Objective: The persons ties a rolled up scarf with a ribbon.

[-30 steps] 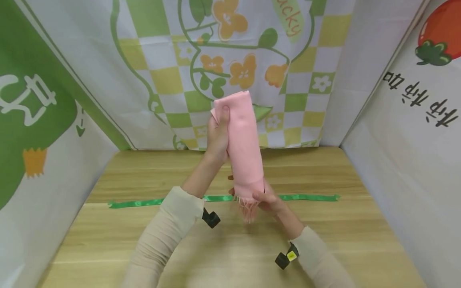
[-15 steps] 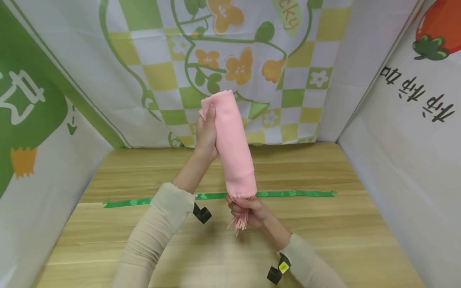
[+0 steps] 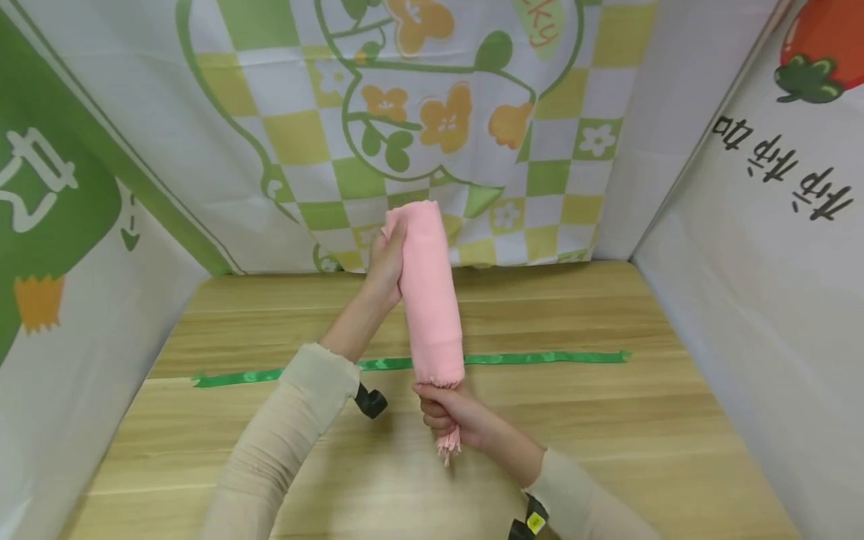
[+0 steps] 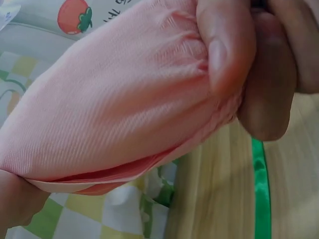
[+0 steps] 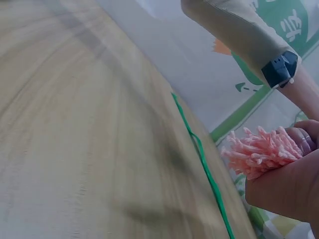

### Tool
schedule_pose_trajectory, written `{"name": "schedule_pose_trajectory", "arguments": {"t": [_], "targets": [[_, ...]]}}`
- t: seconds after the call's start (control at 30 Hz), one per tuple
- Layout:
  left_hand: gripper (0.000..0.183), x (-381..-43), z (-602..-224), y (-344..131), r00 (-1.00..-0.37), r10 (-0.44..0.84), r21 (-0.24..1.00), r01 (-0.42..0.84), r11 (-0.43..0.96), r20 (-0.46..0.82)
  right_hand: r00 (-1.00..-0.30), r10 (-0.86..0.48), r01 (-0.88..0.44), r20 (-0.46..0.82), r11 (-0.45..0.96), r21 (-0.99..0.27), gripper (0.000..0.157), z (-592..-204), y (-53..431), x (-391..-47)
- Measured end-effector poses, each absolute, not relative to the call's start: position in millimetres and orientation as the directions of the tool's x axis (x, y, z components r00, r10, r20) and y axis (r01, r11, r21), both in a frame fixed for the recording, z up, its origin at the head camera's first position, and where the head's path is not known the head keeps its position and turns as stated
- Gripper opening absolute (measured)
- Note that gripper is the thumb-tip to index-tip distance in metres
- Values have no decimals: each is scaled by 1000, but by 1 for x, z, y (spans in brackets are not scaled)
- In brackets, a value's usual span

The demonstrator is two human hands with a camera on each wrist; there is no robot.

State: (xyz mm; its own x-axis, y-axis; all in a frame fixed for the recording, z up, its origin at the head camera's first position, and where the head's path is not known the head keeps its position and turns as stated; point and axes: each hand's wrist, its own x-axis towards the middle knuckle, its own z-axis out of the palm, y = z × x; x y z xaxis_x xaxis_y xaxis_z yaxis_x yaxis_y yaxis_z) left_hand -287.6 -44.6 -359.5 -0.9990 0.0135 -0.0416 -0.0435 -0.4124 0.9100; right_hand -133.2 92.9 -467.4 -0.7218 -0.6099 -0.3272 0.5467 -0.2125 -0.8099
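Note:
A folded pink scarf [image 3: 430, 292] is held up over the table, slanting upward away from the person. My left hand [image 3: 386, 268] grips its far left edge, thumb lying on the front face; its other fingers are hidden behind the cloth. My right hand [image 3: 448, 412] is wrapped round the near end, just where the fringe begins. Below that fist the bunched fringe [image 5: 261, 152] sticks out, as the right wrist view shows. In the left wrist view the cloth puckers into creases beside the right thumb [image 4: 227, 55], and folded layers show along one side.
A green ribbon [image 3: 547, 358] lies straight across the wooden table [image 3: 574, 442]. A checked, flowered cloth [image 3: 567, 165] hangs at the back. Printed white walls [image 3: 749, 262] stand on both sides. Small black cameras [image 3: 371, 403] sit at the wrists.
My right hand has closed from the scarf's lower edge round its fringe, gathering the strands. Both hands and the scarf have shifted left; lately they have come down a little.

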Motion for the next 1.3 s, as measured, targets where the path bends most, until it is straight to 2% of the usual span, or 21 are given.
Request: {"name": "schedule_pose_trajectory", "arguments": {"t": [0.4,0.53,0.8,1.0,1.17,1.3], "targets": [[35,-300,-410,-49,-960,146,923,-273,-272,-241,-679,-598,642,-427,-200,-741,31,-491,88,-114],[35,-303,-426,-48,-949,172,915,-304,-264,-265,-668,-590,669,-454,-208,-714,35,-498,88,-110],[32,-307,-453,-50,-942,166,908,-329,-260,-293,-657,-580,694,-482,-215,-687,31,-509,88,-104],[31,-307,-471,-56,-934,228,907,-331,-261,-275,-658,-564,705,-499,-226,-672,30,-514,86,-101],[25,-308,-485,-61,-921,273,907,-345,-241,-278,-633,-586,725,-506,-219,-653,29,-517,85,-97],[34,-310,-494,-63,-906,278,905,-378,-196,-318,-622,-586,735,-519,-208,-645,31,-518,84,-96]]}}
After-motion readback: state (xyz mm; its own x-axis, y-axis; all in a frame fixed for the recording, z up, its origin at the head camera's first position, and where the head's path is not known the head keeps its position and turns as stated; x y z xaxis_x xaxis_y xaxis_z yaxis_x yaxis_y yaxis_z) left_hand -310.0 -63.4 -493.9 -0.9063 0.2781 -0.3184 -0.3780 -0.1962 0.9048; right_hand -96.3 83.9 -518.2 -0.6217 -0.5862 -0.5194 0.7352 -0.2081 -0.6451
